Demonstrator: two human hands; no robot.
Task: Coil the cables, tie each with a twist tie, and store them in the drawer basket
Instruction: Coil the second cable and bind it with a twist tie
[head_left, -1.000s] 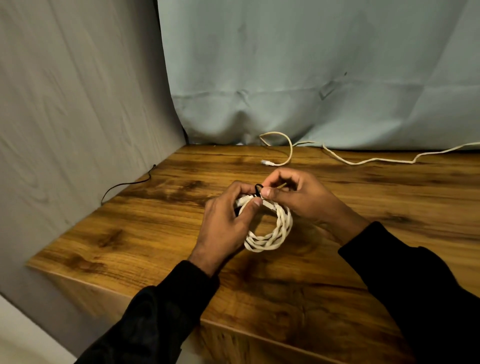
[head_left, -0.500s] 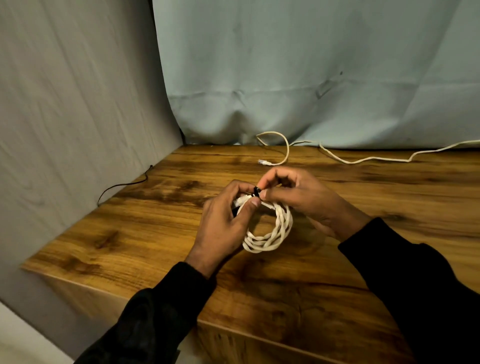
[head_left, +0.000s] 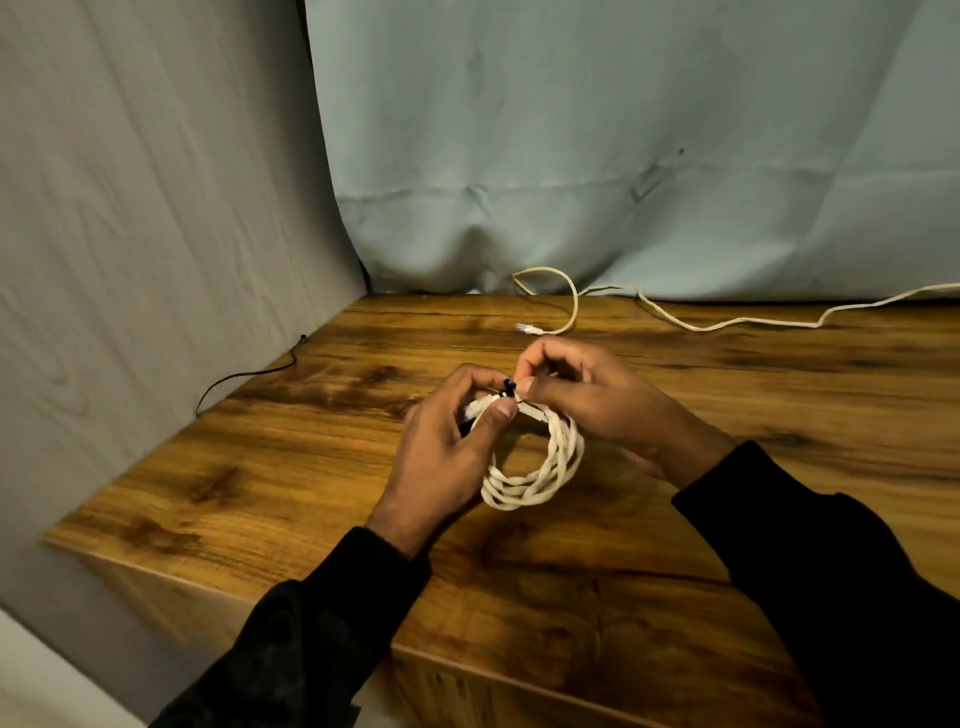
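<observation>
My left hand (head_left: 441, 457) grips the white coiled cable (head_left: 535, 473) above the table's (head_left: 260, 467) near-centre while my right hand (head_left: 587, 395) pinches the black twist tie (head_left: 509, 387); I judge a slipped pinch could unwind the tie and spring the loops.

The left hand (head_left: 441, 457) holds a coiled white cable (head_left: 540, 467) above the wooden table (head_left: 260, 467). The right hand (head_left: 587, 400) pinches a black twist tie (head_left: 509, 387) at its top.

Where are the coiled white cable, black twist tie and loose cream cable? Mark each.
coiled white cable (head_left: 537, 480), head view, lower strands of coil.
black twist tie (head_left: 509, 385), head view, twisted top.
loose cream cable (head_left: 574, 306), head view, curved loop.
</observation>
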